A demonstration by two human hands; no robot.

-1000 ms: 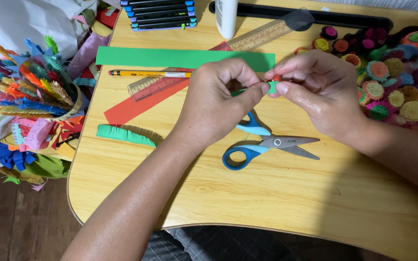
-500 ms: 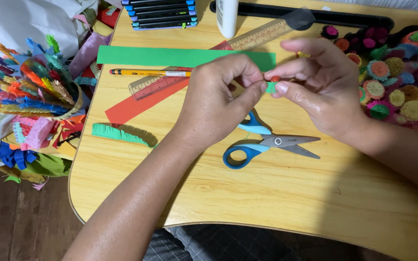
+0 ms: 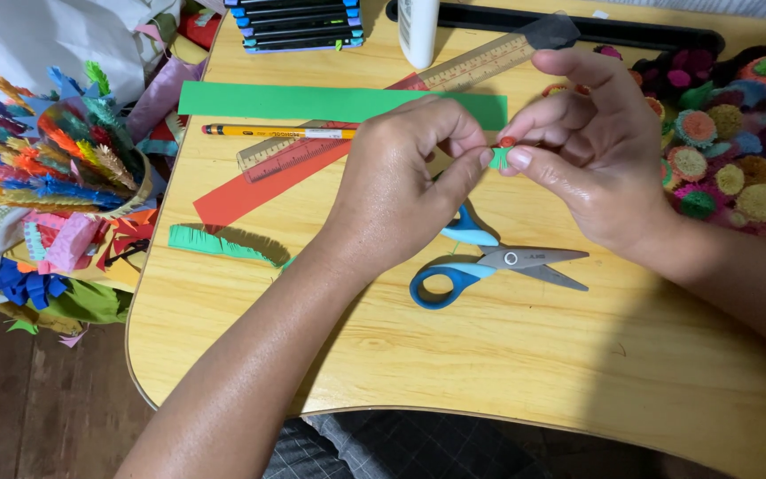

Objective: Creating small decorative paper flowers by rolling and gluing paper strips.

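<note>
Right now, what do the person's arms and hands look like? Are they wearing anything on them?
Both arms are bare as far as the view shows: no sleeves, gloves, watch or bracelet. The left hand and the right hand show no rings on the fingers in view. The fingernails look short and unpainted. The left forearm runs long and bare from the bottom edge; the right forearm comes in from the right edge.

One pair of scissors (image 3: 489, 264), one pencil (image 3: 268, 132), two rulers (image 3: 480, 62).
</note>
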